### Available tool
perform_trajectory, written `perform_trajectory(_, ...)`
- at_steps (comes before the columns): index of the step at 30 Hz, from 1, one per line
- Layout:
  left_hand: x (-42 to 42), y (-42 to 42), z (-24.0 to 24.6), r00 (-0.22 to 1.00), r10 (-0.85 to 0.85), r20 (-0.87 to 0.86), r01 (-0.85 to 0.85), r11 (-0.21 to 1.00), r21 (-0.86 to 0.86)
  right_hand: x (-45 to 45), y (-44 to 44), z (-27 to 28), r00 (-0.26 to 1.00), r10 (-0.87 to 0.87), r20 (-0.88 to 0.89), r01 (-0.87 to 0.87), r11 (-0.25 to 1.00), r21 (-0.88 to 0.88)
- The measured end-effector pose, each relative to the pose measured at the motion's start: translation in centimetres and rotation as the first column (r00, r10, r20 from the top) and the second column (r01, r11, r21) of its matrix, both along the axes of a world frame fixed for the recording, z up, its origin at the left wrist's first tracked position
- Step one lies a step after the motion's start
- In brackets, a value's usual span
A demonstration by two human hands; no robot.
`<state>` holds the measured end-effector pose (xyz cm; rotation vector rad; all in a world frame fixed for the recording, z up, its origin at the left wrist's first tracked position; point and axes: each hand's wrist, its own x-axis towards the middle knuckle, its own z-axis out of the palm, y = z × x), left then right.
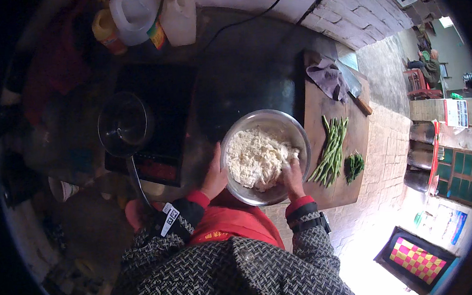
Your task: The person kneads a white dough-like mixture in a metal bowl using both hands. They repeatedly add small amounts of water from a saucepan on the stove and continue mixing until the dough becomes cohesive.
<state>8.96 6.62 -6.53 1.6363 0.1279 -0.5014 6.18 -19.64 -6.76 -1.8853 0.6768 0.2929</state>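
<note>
A round stainless steel bowl (245, 119) sits in front of me at the counter's edge. Inside lies a pale, crumbly flour dough (252, 156), with loose white flour among the lumps. My left hand (215, 178) grips the bowl's left side, its thumb along the outside of the rim. My right hand (293, 178) reaches over the right rim into the bowl. Its fingers touch the dough, and pale dough or flour covers the fingertips, so their grip is hidden.
A wooden cutting board (311, 103) bears green beans (332, 148), chopped greens (354, 167), a cloth (328, 78) and a cleaver (350, 79). At left a long-handled pan (122, 125) stands on a dark cooktop (166, 111). Plastic jugs (135, 18) stand behind. A person (430, 69) sits far right.
</note>
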Motion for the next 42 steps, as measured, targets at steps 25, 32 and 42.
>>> perform_trajectory(25,0.9,0.6,0.5,0.989,-0.145,-0.008,0.144,0.972,0.189,7.6,3.4,1.6,0.919,0.045,0.392,-0.05,0.999,0.001)
perform_trajectory(32,2.2,0.6,1.3,0.971,-0.195,-0.135,0.216,0.962,0.165,11.4,4.5,-1.3,0.789,0.599,0.135,-0.534,0.778,-0.332)
perform_trajectory(42,0.0,0.1,0.1,0.997,-0.032,0.074,0.027,0.997,0.07,-4.1,1.6,2.9,0.611,-0.694,-0.38,0.765,0.394,0.51)
